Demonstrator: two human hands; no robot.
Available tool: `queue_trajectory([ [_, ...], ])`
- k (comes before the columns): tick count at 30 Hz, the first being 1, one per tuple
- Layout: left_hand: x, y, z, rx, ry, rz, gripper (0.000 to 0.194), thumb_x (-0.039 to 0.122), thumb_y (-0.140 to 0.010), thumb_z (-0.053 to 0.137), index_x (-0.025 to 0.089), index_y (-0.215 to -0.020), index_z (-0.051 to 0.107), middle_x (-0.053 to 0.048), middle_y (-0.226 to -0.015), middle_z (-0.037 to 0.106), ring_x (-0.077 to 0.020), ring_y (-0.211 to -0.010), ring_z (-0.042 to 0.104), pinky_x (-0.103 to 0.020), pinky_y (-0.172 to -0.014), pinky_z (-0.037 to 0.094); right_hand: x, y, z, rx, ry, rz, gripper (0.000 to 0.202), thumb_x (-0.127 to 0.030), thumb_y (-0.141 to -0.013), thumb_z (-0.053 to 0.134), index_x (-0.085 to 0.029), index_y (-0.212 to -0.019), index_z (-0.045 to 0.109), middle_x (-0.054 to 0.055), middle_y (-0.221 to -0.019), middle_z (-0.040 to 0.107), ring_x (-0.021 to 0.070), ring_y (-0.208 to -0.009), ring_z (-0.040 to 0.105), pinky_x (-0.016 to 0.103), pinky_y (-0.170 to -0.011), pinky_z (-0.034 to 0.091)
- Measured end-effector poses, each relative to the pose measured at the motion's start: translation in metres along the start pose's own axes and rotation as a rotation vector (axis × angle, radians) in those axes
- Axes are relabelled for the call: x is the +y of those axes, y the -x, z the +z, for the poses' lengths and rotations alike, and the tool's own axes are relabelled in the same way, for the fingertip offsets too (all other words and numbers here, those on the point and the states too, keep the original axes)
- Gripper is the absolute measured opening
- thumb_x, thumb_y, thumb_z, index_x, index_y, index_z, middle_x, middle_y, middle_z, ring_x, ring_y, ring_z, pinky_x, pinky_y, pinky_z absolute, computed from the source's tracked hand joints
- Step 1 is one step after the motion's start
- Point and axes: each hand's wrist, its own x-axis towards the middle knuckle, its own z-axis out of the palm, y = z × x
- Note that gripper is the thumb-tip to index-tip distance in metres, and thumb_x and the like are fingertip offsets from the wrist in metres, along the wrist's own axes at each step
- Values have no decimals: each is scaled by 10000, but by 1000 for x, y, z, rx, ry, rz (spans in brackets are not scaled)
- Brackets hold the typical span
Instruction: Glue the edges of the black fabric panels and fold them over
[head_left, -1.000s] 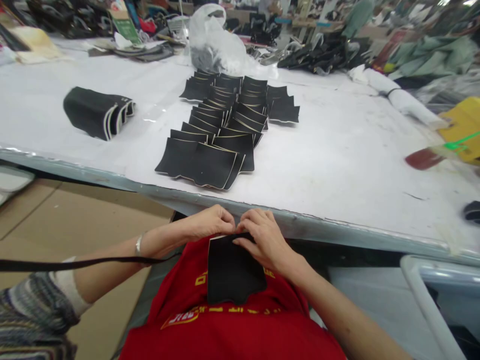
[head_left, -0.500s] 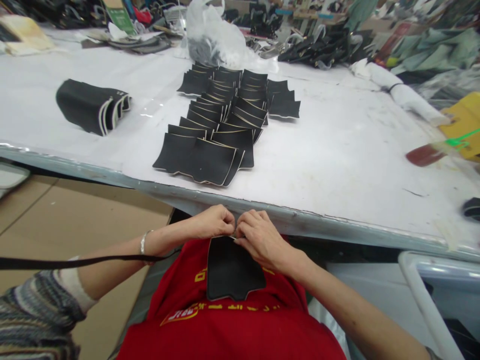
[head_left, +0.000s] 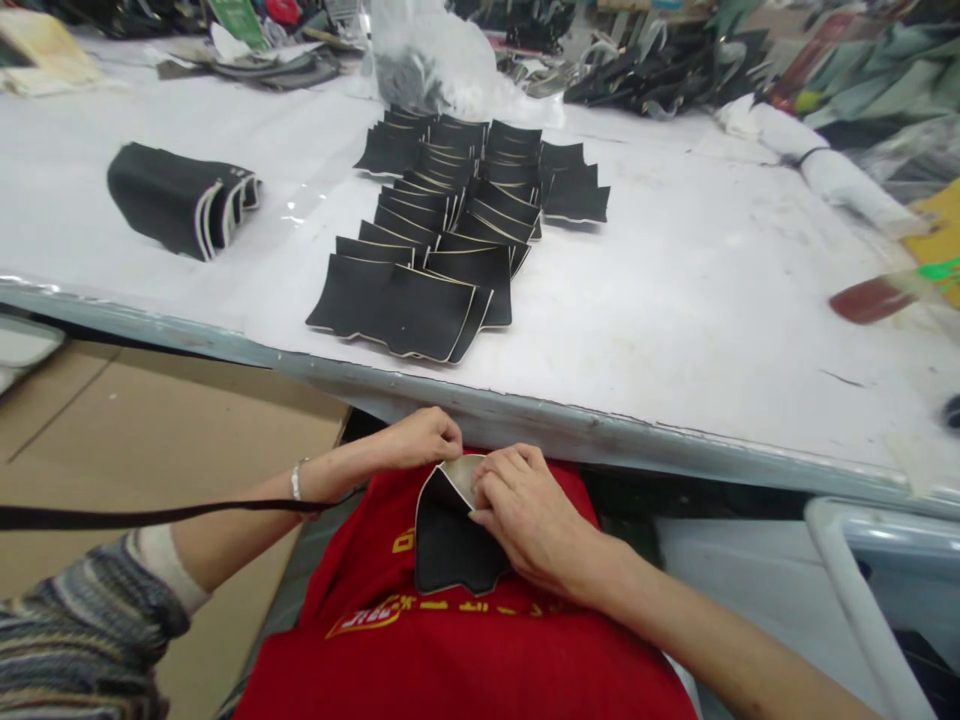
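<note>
A black leather-like piece [head_left: 452,540] with a pale cut edge lies against the red apron [head_left: 450,660] at my lap. Its upper part is bent over, so the light beige underside [head_left: 463,474] shows. My right hand [head_left: 529,510] grips the piece on its right side, fingers curled and the thumb on the black face. At the upper left edge my left hand [head_left: 420,438] is closed in a pinch, its fingertips at the border of the piece. What lies under the fingertips is partly hidden.
Rows of overlapping black pieces [head_left: 394,300] lie on the white table [head_left: 675,330]. A folded black bundle [head_left: 169,200] is at left, and a red-brown tool handle [head_left: 870,298] at right. The table's edge runs just beyond my hands. A pale bin [head_left: 832,540] stands lower right.
My right hand has moved down and slightly right, bending the top of the black piece over and baring its beige underside. The left hand has shifted slightly left.
</note>
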Motion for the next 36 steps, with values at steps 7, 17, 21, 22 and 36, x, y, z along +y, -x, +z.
queue_trajectory([
  [7,13,26,-10,-9,130,156,451,452,-937,392,123,-933,700,-17,-762,631,-138,-714,530,-213,-672,391,21,-6,9,158,-100,60,94,-121,-925,537,-192,-874,503,110,-1100,625,239,-1066,532,478,-1029,320],
  [17,14,52,2,36,-88,62,190,225,-826,585,168,-934,730,-21,-857,719,-168,-794,618,-210,-700,392,34,-9,19,104,-256,32,88,-145,-954,513,-200,-887,494,65,-975,667,197,-918,598,387,-915,379],
  [21,16,51,4,51,-55,81,173,216,-822,581,170,-901,727,-18,-872,715,-162,-798,608,-210,-720,398,37,-7,20,80,-281,59,69,-165,-964,497,-195,-902,506,39,-892,654,180,-822,589,369,-881,379],
  [22,17,51,3,51,-51,85,173,215,-823,578,169,-897,727,-19,-870,713,-159,-792,604,-211,-724,399,37,-7,20,83,-285,64,70,-166,-964,496,-194,-901,507,36,-882,648,178,-815,583,363,-875,380],
  [36,20,48,4,-6,74,73,207,235,-773,567,138,-882,714,-1,-755,640,-130,-695,530,-210,-640,375,33,-4,19,133,-313,92,103,-179,-958,532,-202,-863,498,23,-842,605,175,-789,521,298,-730,377],
])
